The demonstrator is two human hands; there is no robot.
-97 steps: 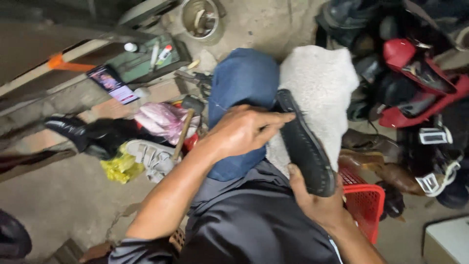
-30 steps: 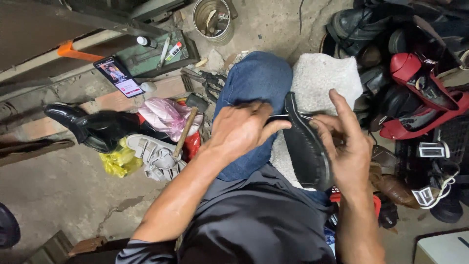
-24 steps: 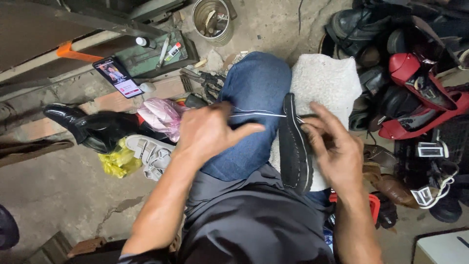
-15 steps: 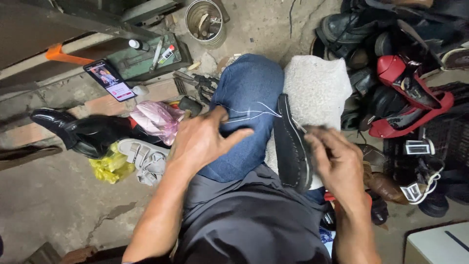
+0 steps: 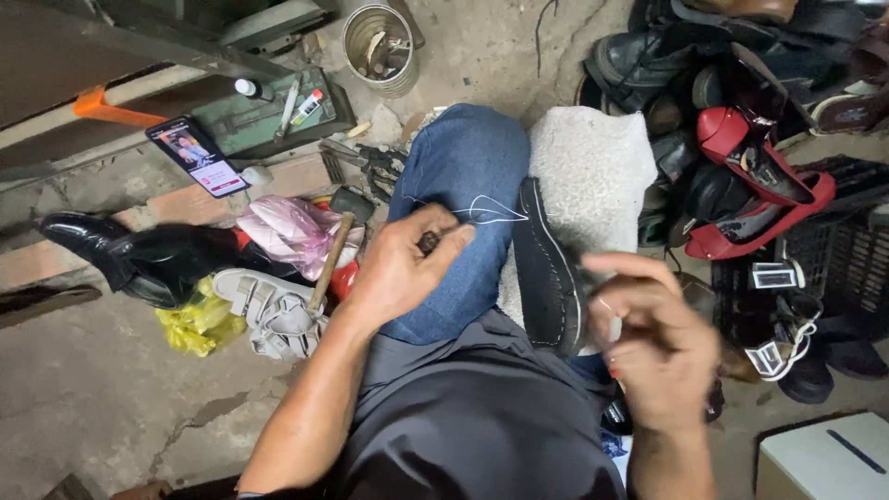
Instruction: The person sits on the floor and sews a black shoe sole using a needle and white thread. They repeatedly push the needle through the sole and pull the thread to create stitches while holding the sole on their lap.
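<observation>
Black shoe point(image 5: 548, 268) sole-up, lengthwise between knees; left hand point(image 5: 400, 268) pinches awl, right hand point(image 5: 653, 338) blurred, grip unclear.

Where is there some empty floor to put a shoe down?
Bare concrete floor lies lower left, bordered by the yellow bag, pale sandal and left arm. Another patch sits up top between the tin can and the black boots. The right side is crowded with piled shoes, like the red shoe.

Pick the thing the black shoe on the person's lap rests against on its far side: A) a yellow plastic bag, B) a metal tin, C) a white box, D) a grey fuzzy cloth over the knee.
D: the black shoe lies edge-up between the blue-jeaned knee and the grey fuzzy cloth, touching it.
</observation>
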